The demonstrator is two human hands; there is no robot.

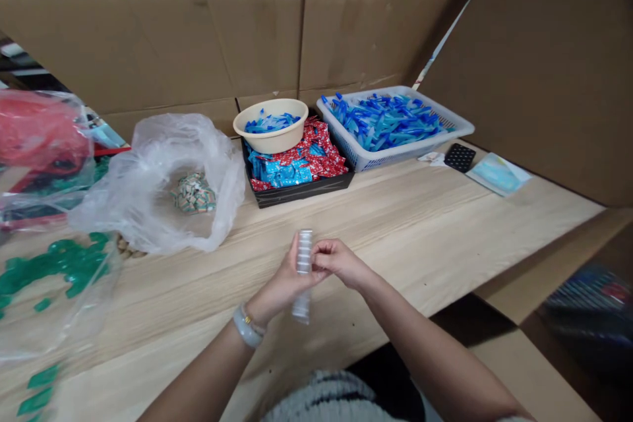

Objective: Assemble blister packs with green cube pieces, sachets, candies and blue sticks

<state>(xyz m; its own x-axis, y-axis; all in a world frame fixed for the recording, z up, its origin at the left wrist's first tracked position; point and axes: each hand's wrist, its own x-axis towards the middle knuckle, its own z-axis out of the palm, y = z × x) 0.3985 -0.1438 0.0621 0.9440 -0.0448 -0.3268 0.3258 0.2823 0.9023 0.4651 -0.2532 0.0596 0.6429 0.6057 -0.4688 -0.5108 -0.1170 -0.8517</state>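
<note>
My left hand and my right hand meet over the wooden table, near its front edge. Both pinch a narrow clear plastic packet that stands upright between them. The left hand grips its middle from the left, and the right hand's fingertips press on its upper part. A pale bangle sits on my left wrist. What the packet holds I cannot make out.
A clear bag with small wrapped pieces lies at the left. Behind it stand a cream bowl, a black tray of red and blue sachets and a white basket of blue items. Green pieces in plastic lie far left. Cardboard walls surround the table.
</note>
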